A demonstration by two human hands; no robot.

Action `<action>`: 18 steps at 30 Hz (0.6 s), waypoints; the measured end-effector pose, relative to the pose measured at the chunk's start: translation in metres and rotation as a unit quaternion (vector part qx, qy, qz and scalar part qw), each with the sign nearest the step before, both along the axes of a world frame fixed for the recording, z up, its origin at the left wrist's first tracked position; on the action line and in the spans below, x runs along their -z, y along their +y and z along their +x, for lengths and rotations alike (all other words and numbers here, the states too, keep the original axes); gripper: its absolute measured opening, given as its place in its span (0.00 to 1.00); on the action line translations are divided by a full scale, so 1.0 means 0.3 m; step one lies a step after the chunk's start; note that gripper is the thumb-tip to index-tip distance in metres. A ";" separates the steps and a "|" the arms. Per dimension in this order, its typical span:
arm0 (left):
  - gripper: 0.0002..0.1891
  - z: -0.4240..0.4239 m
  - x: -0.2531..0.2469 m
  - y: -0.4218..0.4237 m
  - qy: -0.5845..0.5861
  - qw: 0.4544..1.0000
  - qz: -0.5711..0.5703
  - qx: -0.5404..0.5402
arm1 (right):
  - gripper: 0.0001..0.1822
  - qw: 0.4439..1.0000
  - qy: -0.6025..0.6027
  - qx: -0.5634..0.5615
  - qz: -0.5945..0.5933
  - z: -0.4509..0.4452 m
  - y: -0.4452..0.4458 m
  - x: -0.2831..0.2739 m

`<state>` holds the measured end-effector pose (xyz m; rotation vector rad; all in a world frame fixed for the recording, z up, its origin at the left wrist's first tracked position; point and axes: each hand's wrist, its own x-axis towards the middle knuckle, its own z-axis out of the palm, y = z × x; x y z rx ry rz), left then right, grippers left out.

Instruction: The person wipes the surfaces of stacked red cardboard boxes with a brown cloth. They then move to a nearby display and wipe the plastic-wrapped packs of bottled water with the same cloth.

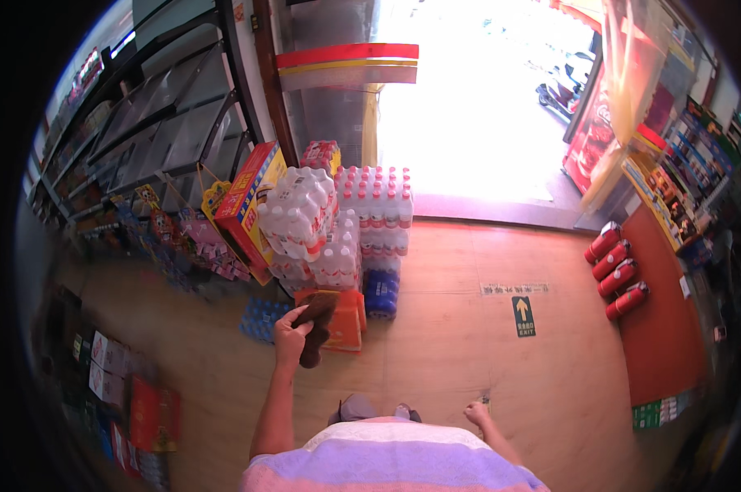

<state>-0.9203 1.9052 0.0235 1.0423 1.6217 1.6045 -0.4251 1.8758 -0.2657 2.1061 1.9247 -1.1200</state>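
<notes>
My left hand [291, 341] is raised in front of me and grips a dark brown cloth [318, 312]. The cloth hangs limp from my fingers, its lower end dangling past my wrist. Behind it, in this view, are an orange bag [341, 332] and a stack of shrink-wrapped bottle packs [299, 209]. Down at my right side, my right hand [478, 413] hangs above the floor with its fingers curled in. Nothing shows in that hand.
Ahead is a bright open doorway [475, 135]. Red fire extinguishers [616, 270] line the brown counter [659, 320] on the right. Shelving [161, 123] and a large red carton [247, 197] stand left. A green exit arrow [523, 316] marks the floor. Boxes [106, 369] sit lower left.
</notes>
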 end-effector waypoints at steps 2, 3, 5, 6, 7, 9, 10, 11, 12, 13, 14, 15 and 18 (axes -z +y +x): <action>0.16 0.013 -0.020 0.070 0.068 0.998 -0.014 -0.004 | 0.19 0.998 -0.006 -0.055 -0.004 -0.039 0.070 -0.022; 0.17 0.003 -0.009 0.111 0.088 0.996 -0.017 -0.015 | 0.19 0.997 0.018 -0.073 0.002 -0.064 0.089 -0.043; 0.17 -0.039 0.039 0.199 0.131 0.990 -0.031 -0.036 | 0.18 0.994 0.052 -0.066 -0.064 -0.090 0.135 -0.028; 0.18 -0.062 0.047 0.243 0.120 0.992 -0.028 -0.040 | 0.19 0.993 0.055 -0.077 -0.077 -0.091 0.157 -0.005; 0.18 -0.081 0.045 0.303 0.108 0.993 -0.022 -0.036 | 0.19 0.991 0.057 -0.078 -0.089 -0.089 0.176 0.016; 0.17 -0.112 0.004 0.410 0.137 0.989 -0.018 -0.060 | 0.19 0.988 0.057 -0.086 -0.115 -0.091 0.230 0.049; 0.17 -0.140 0.003 0.470 0.088 0.994 0.001 -0.066 | 0.19 0.987 0.049 -0.091 -0.124 -0.094 0.282 0.058; 0.16 -0.176 0.005 0.526 0.040 0.996 0.021 -0.071 | 0.19 0.986 0.040 -0.095 -0.132 -0.096 0.338 0.066; 0.16 -0.211 -0.002 0.586 0.014 0.996 0.040 -0.076 | 0.20 0.986 0.028 -0.095 -0.137 -0.093 0.395 0.063; 0.16 -0.248 -0.010 0.645 -0.013 0.995 0.059 -0.079 | 0.20 0.986 0.014 -0.087 -0.140 -0.083 0.451 0.058; 0.17 -0.292 -0.027 0.700 -0.053 0.993 0.055 -0.095 | 0.20 0.987 0.003 -0.080 -0.138 -0.077 0.512 0.053; 0.17 -0.346 -0.028 0.757 -0.070 0.989 0.079 -0.105 | 0.20 0.988 -0.008 -0.072 -0.136 -0.070 0.569 0.043; 0.17 -0.480 -0.113 0.904 -0.022 0.984 0.105 -0.145 | 0.20 0.992 -0.025 -0.049 -0.117 -0.048 0.728 0.022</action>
